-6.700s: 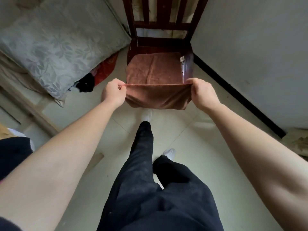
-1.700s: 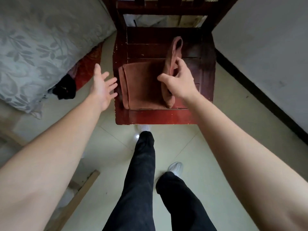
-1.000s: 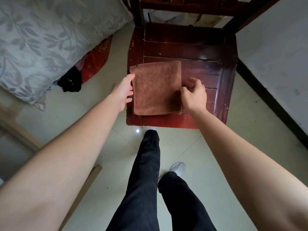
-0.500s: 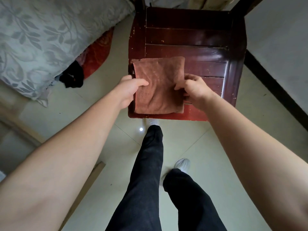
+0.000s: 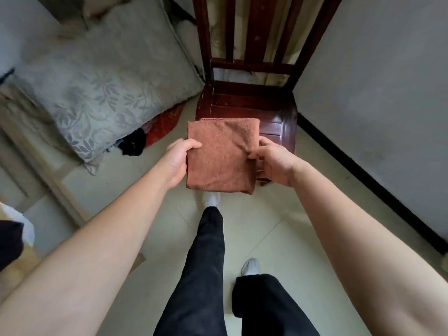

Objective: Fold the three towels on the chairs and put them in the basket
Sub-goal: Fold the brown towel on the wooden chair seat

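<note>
My left hand (image 5: 178, 163) and right hand (image 5: 274, 163) each pinch a side edge of the folded brown towel (image 5: 221, 156), thumbs on top, holding it flat over the front of the wooden chair (image 5: 247, 100). I judge this fold finished, so next comes carrying it level to the basket, which is out of sight. Pale floor tiles (image 5: 261, 214) lie below, with a grey cushion (image 5: 101, 88) left of the chair and a plain wall (image 5: 375, 93) on the right.

1. The towel (image 5: 221, 156) is seen in plain rust brown.
2. The chair (image 5: 242, 100) is finished in glossy dark red-brown.
3. The pillow (image 5: 101, 88) is covered in grey with a leaf pattern.
4. The floor (image 5: 278, 214) is tiled in pale cream; the skirting (image 5: 363, 180) is painted black and the wall (image 5: 375, 93) grey-white.
5. Black trousers (image 5: 203, 275) and white shoes (image 5: 211, 198) are worn.
6. A red cloth (image 5: 167, 122) and a black cloth (image 5: 133, 145) are also seen.
</note>
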Available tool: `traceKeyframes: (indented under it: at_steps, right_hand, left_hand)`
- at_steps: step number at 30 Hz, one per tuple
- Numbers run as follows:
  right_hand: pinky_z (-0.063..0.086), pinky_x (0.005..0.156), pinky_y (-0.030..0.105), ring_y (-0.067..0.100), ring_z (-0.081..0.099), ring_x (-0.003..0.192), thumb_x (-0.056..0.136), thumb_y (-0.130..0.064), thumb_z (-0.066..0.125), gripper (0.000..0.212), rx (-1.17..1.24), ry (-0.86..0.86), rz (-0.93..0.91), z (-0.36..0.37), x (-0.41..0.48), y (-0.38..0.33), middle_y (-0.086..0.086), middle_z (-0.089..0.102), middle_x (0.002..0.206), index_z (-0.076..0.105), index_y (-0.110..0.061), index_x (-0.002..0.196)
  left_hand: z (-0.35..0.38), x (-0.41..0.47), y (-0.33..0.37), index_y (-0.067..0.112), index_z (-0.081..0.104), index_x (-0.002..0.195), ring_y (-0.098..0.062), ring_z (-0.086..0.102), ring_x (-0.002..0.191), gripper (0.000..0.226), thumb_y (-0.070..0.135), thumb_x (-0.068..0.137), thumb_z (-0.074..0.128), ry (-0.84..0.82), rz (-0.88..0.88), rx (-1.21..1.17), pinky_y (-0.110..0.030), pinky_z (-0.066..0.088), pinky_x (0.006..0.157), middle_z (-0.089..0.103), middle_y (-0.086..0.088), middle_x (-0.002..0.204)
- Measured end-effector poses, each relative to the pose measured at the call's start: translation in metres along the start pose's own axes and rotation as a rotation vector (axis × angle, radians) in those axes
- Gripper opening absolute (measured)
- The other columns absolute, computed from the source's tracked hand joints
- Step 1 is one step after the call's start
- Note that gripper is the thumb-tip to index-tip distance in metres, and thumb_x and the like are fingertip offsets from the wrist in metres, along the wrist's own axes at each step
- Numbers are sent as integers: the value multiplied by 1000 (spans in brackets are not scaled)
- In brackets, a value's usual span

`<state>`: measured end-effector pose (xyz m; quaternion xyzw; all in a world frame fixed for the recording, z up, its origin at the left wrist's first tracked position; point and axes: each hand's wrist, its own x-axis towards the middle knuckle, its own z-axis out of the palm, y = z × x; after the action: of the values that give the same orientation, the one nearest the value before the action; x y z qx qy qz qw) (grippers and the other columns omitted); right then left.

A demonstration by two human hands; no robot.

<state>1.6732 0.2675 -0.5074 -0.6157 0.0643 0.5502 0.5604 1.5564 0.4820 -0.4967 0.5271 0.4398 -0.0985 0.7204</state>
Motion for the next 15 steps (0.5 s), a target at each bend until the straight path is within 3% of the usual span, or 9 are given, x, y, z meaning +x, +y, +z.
traceKeyframes:
  at_steps: [2,5,7,9,13,15]
  right_hand:
    - [46,78,38,23,55,77,78,-12,50,47,0,-79,-14,16,-52,-15,6,58,99,60,-28,120]
    - [38,84,43,26,46,83,73,-27,52,56,-23,-122,-5,45,-127,-29,9,52,98,59,-22,128]
    - [37,85,42,23,48,77,77,-31,52,54,-57,-135,-6,68,-166,-35,6,54,91,60,-20,129]
    - [41,79,37,18,52,73,86,-27,49,38,-128,-185,-21,91,-191,-38,3,57,86,65,-32,120]
    - [45,67,28,13,62,74,91,-11,57,43,-282,-267,-106,157,-230,-27,4,66,100,64,-44,116]
    - [48,76,33,17,65,82,88,-12,65,47,-347,-320,-133,197,-249,-14,5,70,109,62,-44,122]
  left_hand:
    - [-2,-53,11,12,63,122,-25,65,112,34,27,93,54,-54,33,-39,-46,51,94,72,-7,115]
    - [-14,-136,16,18,59,125,-23,65,110,32,31,98,49,-97,71,-32,-40,52,85,70,-4,118]
    - [-29,-188,16,21,55,129,-22,63,109,33,26,96,52,-73,135,-30,-34,52,75,67,-4,121]
    - [-45,-228,9,23,53,132,-20,63,108,41,19,92,58,-25,178,-23,-33,52,75,66,-4,123]
    - [-91,-310,-21,29,52,133,-27,66,111,56,11,82,68,136,254,-75,-44,51,96,70,-6,119]
    - [-119,-353,-43,32,48,136,-26,69,103,59,11,84,68,217,283,-124,-40,54,85,72,-7,114]
